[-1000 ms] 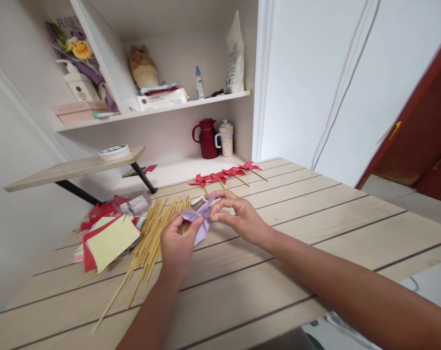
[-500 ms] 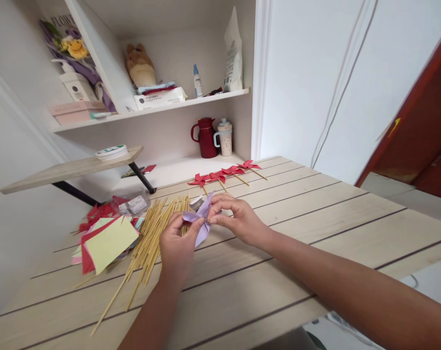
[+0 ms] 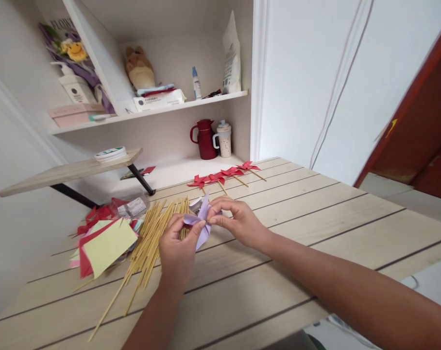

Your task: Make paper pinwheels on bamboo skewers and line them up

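Both hands [image 3: 206, 233] pinching purple pinwheel [image 3: 202, 224] — centre hidden, sticks [image 3: 151, 243] beside

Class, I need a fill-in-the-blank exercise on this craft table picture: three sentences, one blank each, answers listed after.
1. Both hands, left hand and right hand, hold a folded paper pinwheel coloured ____.
2. The finished pinwheels lying in a row near the shelf are coloured ____.
3. The bamboo sticks lie between the hands and a pile of coloured ____.

Answers: purple; red; paper
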Demonstrator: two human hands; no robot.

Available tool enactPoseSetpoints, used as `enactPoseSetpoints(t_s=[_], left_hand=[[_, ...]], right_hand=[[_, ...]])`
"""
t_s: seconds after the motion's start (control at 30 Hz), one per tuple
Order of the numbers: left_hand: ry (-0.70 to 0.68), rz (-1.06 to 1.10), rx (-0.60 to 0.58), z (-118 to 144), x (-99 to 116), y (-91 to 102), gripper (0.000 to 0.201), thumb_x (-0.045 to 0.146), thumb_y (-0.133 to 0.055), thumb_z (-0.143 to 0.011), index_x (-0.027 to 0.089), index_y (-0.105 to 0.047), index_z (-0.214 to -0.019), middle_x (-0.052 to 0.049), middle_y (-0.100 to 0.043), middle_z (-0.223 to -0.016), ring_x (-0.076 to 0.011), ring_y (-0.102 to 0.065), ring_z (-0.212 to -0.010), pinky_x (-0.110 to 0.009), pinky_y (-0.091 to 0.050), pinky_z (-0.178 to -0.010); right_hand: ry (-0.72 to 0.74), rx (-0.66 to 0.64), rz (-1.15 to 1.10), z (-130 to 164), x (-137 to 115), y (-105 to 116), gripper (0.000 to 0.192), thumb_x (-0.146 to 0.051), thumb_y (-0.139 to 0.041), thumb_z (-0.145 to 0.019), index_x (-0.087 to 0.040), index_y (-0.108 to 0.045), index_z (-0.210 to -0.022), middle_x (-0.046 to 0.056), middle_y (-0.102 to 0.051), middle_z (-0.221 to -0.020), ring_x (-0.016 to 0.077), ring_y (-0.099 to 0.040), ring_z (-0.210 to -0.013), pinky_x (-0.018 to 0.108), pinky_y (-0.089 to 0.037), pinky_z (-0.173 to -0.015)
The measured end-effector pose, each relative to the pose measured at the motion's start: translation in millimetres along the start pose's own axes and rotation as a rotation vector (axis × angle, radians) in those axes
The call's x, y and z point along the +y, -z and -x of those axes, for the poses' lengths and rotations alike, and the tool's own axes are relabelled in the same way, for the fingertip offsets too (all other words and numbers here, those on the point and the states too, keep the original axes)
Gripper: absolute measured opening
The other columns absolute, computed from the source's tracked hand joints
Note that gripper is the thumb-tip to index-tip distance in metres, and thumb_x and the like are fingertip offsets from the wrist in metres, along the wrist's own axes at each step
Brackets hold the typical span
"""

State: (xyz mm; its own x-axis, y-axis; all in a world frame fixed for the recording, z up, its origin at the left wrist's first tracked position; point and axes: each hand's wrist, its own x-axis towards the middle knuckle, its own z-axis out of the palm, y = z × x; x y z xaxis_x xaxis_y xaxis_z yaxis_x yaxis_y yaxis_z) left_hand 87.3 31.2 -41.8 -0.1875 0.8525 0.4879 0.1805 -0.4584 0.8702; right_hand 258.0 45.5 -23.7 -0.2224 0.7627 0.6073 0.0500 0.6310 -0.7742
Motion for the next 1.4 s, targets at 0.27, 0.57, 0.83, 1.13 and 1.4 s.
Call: enactPoseSetpoints(t_s=[0.27,0.57,0.83,1.13,1.4], left_hand=[[-0.080,-0.063,-0.037,0,4,2.0,0.012,0.033,-0.074,-0.077,0.022,-0.071,-0.077,-0.002,-0.063,-0.081,-0.0179,-0.058,-0.081,-0.028,-0.045,-0.075],[-0.047,-0.039,-0.003,1,6,0.3,0.014,0.035,-0.076,-0.074,0.022,-0.072,-0.077,-0.003,-0.064,-0.084,-0.0187,-0.059,-0.083,-0.027,-0.045,-0.073],[-0.096,-0.059,0.027,1,6,-0.5,0.011,0.033,-0.074,-0.076,0.023,-0.072,-0.079,-0.003,-0.062,-0.086,-0.0185,-0.059,-0.085,-0.028,-0.045,-0.077],[-0.152,-0.130,0.079,4,9,0.8,0.010,0.032,-0.073,-0.078,0.023,-0.072,-0.082,-0.003,-0.062,-0.089,-0.0189,-0.060,-0.089,-0.029,-0.046,-0.080],[-0.245,-0.192,0.079,4,11,0.8,0.009,0.031,-0.072,-0.079,0.023,-0.072,-0.082,-0.001,-0.063,-0.085,-0.0167,-0.061,-0.083,-0.027,-0.047,-0.075]], right_hand=[[0.008,0.005,0.009,0,-1,-1,0.011,-0.029,-0.069,-0.086,-0.023,-0.069,-0.076,0.002,-0.069,-0.086,0.0198,-0.061,-0.090,0.036,-0.045,-0.088],[-0.042,0.046,-0.030,2,-4,-6,0.010,-0.029,-0.069,-0.085,-0.023,-0.068,-0.078,0.001,-0.070,-0.083,0.0184,-0.063,-0.084,0.033,-0.047,-0.081],[-0.067,0.094,-0.054,3,-5,-12,0.008,-0.028,-0.069,-0.083,-0.022,-0.066,-0.078,0.001,-0.070,-0.082,0.0183,-0.065,-0.083,0.033,-0.048,-0.081],[-0.080,0.171,-0.238,5,0,-17,0.036,-0.024,-0.077,-0.078,-0.026,-0.050,-0.103,-0.002,-0.066,-0.082,0.0171,-0.066,-0.084,0.034,-0.050,-0.081],[-0.068,0.118,-0.218,3,2,-16,0.035,-0.025,-0.072,-0.083,-0.027,-0.066,-0.118,0.001,-0.070,-0.091,0.0180,-0.066,-0.089,0.036,-0.050,-0.086]])
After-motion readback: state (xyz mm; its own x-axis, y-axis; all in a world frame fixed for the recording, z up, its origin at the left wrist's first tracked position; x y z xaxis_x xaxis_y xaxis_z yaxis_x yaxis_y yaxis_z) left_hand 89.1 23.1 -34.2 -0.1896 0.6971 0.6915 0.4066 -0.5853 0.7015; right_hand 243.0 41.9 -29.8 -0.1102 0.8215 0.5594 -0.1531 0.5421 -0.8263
